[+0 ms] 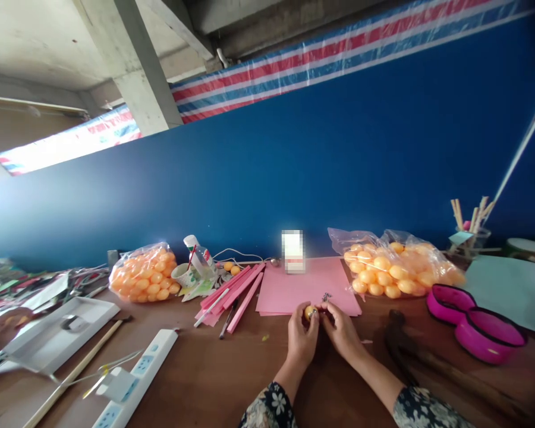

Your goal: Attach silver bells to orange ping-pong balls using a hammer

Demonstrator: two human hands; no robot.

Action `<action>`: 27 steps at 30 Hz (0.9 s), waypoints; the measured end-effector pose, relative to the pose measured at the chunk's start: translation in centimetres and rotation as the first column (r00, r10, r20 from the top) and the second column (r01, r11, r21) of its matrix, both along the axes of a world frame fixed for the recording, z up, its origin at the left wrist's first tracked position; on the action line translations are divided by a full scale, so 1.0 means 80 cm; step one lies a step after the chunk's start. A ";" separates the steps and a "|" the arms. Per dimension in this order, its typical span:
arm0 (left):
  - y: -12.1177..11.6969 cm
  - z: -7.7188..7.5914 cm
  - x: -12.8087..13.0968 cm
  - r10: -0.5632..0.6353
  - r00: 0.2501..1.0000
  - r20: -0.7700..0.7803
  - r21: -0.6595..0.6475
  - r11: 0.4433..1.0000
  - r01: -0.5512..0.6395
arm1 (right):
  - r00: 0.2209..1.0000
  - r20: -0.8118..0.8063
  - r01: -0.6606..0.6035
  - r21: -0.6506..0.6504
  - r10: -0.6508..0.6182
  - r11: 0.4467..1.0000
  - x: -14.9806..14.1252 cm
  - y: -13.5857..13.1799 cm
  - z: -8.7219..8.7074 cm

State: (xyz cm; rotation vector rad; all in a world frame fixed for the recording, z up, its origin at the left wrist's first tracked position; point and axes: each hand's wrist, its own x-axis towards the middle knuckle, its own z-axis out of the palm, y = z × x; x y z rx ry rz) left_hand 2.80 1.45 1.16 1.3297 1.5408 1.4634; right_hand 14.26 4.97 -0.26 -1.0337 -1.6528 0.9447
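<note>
Holding small orange ball (311,312) in left hand (304,333), fingers pinched round it; right hand (339,333) fingertips together beside it, contents unclear.

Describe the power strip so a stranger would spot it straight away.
On the brown table, look left of the hands. The power strip is the long, slanting white bar; unlike the white tray farther left, it has pale blue sockets.
</note>
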 end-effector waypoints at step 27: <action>0.013 -0.012 -0.011 -0.134 0.971 0.200 -0.002 0.991 0.137 | 0.999 -0.017 0.042 -0.054 -0.043 0.998 0.002 0.006 0.001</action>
